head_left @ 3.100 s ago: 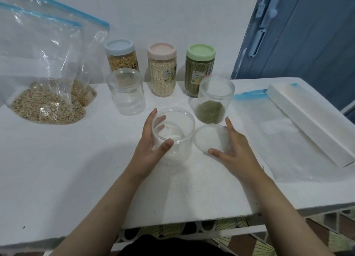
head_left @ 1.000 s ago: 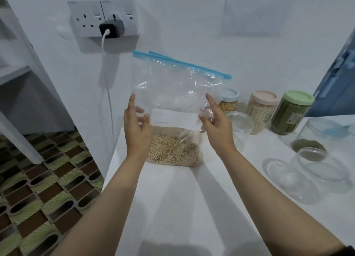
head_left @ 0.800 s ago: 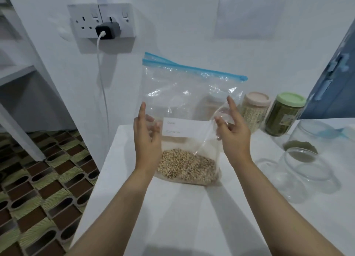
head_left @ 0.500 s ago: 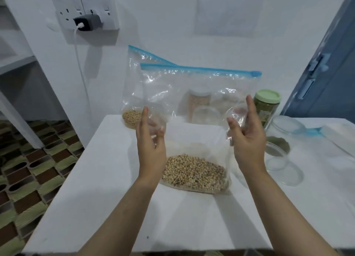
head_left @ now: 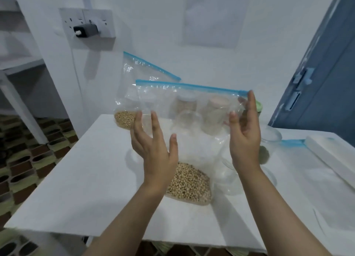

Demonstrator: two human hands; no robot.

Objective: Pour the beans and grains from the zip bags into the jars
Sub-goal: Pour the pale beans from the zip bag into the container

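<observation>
A socket (head_left: 87, 23) with a black plug sits on the wall at far left; below it a second bag (head_left: 134, 94) leans on the wall, grain in its bottom. The left hand (head_left: 153, 150) is raised with fingers (head_left: 154, 125) straight and spread against the near face of the bag (head_left: 192, 121) — holding nothing clenched. That bag stands upright on the white worktop (head_left: 86, 179), its blue zip on top and its beans (head_left: 189, 182) heaped at the bottom; lidded jars (head_left: 186, 105) show blurred through it. The right hand (head_left: 244, 138) reaches up the bag's right edge, fingers straight, fingertip at the zip's end; an open jar (head_left: 230, 177) stands just beside the beans.
</observation>
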